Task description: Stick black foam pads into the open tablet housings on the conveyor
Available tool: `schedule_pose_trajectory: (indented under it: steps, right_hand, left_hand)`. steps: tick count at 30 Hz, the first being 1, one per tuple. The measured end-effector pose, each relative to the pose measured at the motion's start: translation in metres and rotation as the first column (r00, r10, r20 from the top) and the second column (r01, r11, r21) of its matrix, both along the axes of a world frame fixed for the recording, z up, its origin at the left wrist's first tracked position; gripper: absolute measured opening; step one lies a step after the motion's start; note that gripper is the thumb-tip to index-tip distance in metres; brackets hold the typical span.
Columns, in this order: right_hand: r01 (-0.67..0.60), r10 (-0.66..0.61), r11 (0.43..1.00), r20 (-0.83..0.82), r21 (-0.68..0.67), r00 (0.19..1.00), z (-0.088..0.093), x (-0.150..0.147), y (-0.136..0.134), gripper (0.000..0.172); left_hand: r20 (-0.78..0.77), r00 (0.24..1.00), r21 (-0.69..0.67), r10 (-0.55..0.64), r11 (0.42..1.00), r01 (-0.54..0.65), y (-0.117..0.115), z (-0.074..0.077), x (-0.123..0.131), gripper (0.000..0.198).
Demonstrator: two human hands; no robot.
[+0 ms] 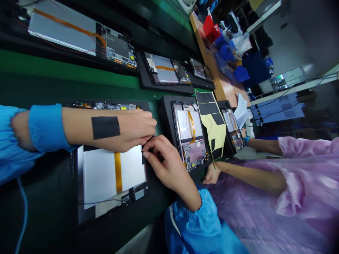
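Observation:
An opened tablet lies below my hands, with a silvery battery (pixel 100 173), an orange ribbon cable (pixel 118 173) and a circuit board (pixel 106 106) partly covered by my arm. My left hand (pixel 139 127) reaches across it, fingers pinched at the battery's edge. From the other side my right hand (pixel 165 160) meets it, thumb and finger closed at the same spot. A small black strip (pixel 143 156) shows at their fingertips; its full shape is hidden. On my left forearm sticks a black tape patch (pixel 106 127).
Another opened tablet (pixel 189 127) rests on a black foam block to the right. More opened tablets (pixel 164 68) line the green mat's far side. A co-worker in a pink smock (pixel 265 201) holds a yellow backing sheet (pixel 215 130) with black pieces. Blue bins (pixel 226 51) stand beyond.

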State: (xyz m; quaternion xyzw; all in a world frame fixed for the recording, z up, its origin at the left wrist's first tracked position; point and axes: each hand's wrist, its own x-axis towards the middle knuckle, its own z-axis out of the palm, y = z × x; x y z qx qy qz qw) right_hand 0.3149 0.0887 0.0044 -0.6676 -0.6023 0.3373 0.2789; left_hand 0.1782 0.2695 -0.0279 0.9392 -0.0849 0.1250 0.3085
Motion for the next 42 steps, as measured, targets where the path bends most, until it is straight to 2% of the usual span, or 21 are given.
schedule_pose_trajectory:
  steps: [3, 8, 10, 13, 18, 22, 25, 30, 33, 35, 37, 39, 40, 41, 42]
  right_hand:
    - [0.040, -0.041, 0.999, 0.019, 0.025, 0.999, -0.003, -0.005, 0.000, 0.007]
    - [0.149, -0.164, 0.976, 0.082, 0.159, 0.983, -0.016, -0.015, 0.001, 0.004]
    - [0.141, -0.169, 0.959, 0.096, 0.246, 0.981, -0.021, -0.016, -0.003, 0.008]
    - [0.046, -0.101, 0.938, 0.145, 0.344, 0.984, -0.021, -0.016, -0.017, 0.016]
    - [-0.133, 0.033, 0.951, 0.338, 0.278, 0.941, -0.008, -0.017, -0.046, 0.033]
    - [-0.221, 0.099, 0.933, 0.388, 0.283, 0.916, -0.001, -0.017, -0.060, 0.039]
    - [-0.208, 0.069, 0.923, 0.394, 0.323, 0.916, -0.003, -0.016, -0.055, 0.037]
    - [-0.175, 0.025, 0.935, 0.436, 0.308, 0.899, -0.012, -0.021, -0.041, 0.052]
    - [-0.165, 0.037, 0.944, 0.404, 0.285, 0.914, -0.011, -0.025, -0.056, 0.048]
    - [-0.123, 0.028, 0.953, 0.326, 0.275, 0.945, -0.008, -0.025, -0.070, 0.042]
    - [-0.019, -0.041, 0.967, 0.230, 0.253, 0.972, -0.007, -0.023, -0.080, 0.041]
    - [0.113, -0.147, 0.972, 0.158, 0.205, 0.976, -0.008, -0.020, -0.084, 0.046]
    - [0.164, -0.186, 0.972, 0.125, 0.168, 0.975, -0.011, -0.018, -0.083, 0.051]
    - [0.199, -0.210, 0.972, 0.085, 0.126, 0.974, -0.014, -0.018, -0.082, 0.056]
    - [0.227, -0.230, 0.970, 0.028, 0.083, 0.973, -0.018, -0.019, -0.080, 0.061]
  left_hand:
    - [0.024, 1.000, -0.010, -0.017, 1.000, 0.018, 0.001, -0.006, 0.001, 0.025]
    - [0.162, 0.987, -0.047, -0.001, 0.999, 0.009, 0.002, -0.019, 0.004, 0.022]
    - [0.151, 0.988, -0.031, -0.007, 0.999, 0.012, 0.002, -0.017, 0.004, 0.023]
    - [0.085, 0.996, -0.004, -0.018, 1.000, 0.019, 0.003, -0.009, 0.001, 0.024]
    - [0.032, 0.999, -0.019, -0.033, 0.999, 0.034, 0.005, -0.003, 0.000, 0.022]
    - [0.023, 0.999, -0.038, -0.039, 0.998, 0.040, 0.005, -0.004, 0.000, 0.022]
    - [0.013, 0.999, -0.038, -0.046, 0.998, 0.047, 0.004, -0.003, -0.001, 0.023]
    - [0.009, 0.999, -0.038, -0.047, 0.998, 0.047, 0.003, -0.002, -0.002, 0.026]
    - [-0.006, 0.999, -0.028, -0.047, 0.999, 0.047, 0.005, -0.005, 0.002, 0.025]
    - [-0.047, 0.999, 0.008, -0.023, 1.000, 0.023, 0.006, -0.004, 0.003, 0.026]
    - [-0.082, 0.995, 0.076, 0.053, 0.996, -0.046, 0.002, 0.001, -0.005, 0.030]
    - [-0.047, 0.965, 0.110, 0.258, 0.962, -0.251, -0.014, 0.008, -0.027, 0.035]
    - [-0.002, 0.907, 0.077, 0.422, 0.904, -0.420, -0.028, 0.011, -0.044, 0.039]
    - [0.036, 0.802, -0.004, 0.597, 0.802, -0.597, -0.047, 0.011, -0.062, 0.047]
    - [0.021, 0.675, -0.107, 0.738, 0.673, -0.732, -0.070, 0.008, -0.081, 0.055]
